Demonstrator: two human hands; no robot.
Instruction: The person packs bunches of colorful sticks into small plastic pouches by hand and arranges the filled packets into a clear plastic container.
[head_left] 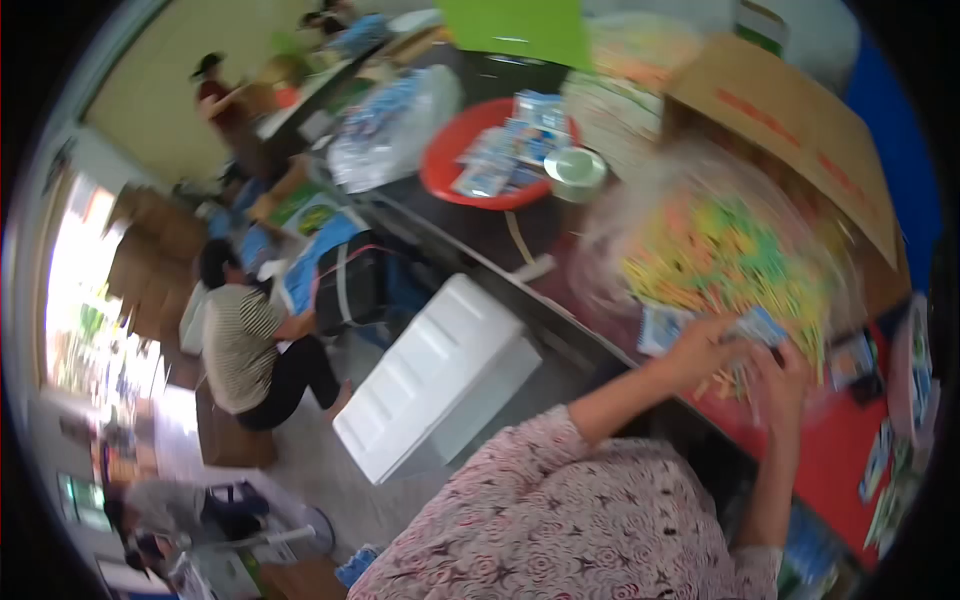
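Beyond the blue packet [762, 326], a carton [836, 122] bears blurred red print [760, 115].

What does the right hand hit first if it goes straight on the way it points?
Past the small packet at its fingers, the right hand would likely meet the heap of colourful pieces; depth is unclear.

1 head-worn camera looks forward and steeply down, close above the wearer's arms [620, 400].
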